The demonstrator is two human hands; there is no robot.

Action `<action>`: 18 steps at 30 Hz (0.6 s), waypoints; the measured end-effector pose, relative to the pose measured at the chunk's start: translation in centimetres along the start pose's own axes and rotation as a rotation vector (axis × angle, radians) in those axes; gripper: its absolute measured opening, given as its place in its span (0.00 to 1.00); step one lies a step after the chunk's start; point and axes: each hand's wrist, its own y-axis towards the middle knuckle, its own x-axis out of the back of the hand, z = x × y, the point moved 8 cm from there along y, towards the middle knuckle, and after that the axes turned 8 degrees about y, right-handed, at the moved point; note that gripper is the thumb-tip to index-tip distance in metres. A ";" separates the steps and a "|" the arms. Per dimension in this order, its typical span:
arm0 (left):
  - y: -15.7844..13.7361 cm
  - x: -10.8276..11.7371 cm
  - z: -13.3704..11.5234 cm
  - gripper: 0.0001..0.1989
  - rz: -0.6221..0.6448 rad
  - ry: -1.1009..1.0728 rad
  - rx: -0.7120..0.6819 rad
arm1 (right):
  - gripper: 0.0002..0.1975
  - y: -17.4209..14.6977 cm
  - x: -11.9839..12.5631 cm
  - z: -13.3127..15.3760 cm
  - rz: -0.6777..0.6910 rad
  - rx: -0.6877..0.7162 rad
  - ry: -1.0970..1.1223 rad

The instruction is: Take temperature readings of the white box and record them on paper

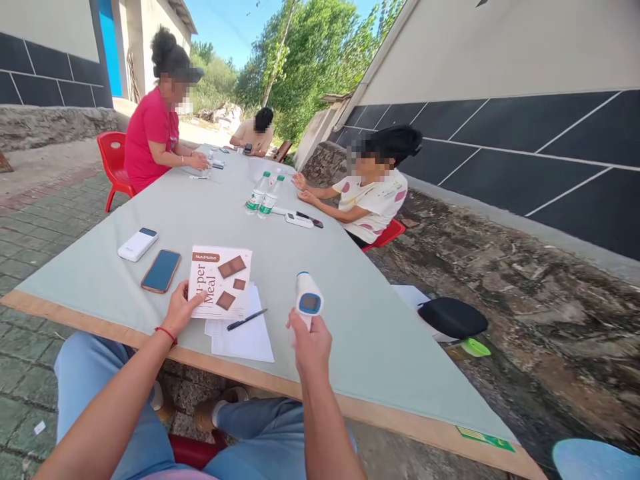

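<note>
My left hand (186, 308) grips the left edge of a flat white box (233, 303) printed with brown chocolate squares and the words "NutriMotion" and "Meal". Its thumb lies across the front. In my right hand (311, 340) is a white infrared thermometer (303, 287) with a blue-rimmed screen facing me, held upright by its handle above the table. White paper sheets (250, 345) lie below the box, and a black pen (247, 320) rests on them. Left of the box are a smartphone (161, 271) and a white power bank (137, 245).
The long table (360, 333) has a pale cloth and wooden edge. Two water bottles (262, 197) stand mid-table beside another white device (299, 221) and a dark phone (311, 219). Several people sit around it: one in red (153, 133), one in a patterned shirt (373, 200), one at the far end.
</note>
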 end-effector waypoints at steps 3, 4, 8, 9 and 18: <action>-0.1 -0.3 -0.6 0.33 0.046 0.095 -0.054 | 0.17 -4.4 -4.8 2.5 0.233 -0.011 0.249; -0.2 -0.4 -0.8 0.31 0.056 0.115 -0.075 | 0.15 -5.6 -6.2 2.9 0.290 -0.032 0.281; -0.5 -0.7 -1.5 0.27 0.076 0.152 -0.152 | 0.14 -7.7 -9.4 2.8 0.348 -0.125 0.339; -0.6 -0.8 -1.5 0.27 0.083 0.157 -0.161 | 0.15 -7.7 -9.9 2.7 0.356 -0.149 0.342; -0.7 -0.9 -1.9 0.28 0.113 0.167 -0.146 | 0.16 -6.4 -11.9 2.6 0.327 -0.143 0.308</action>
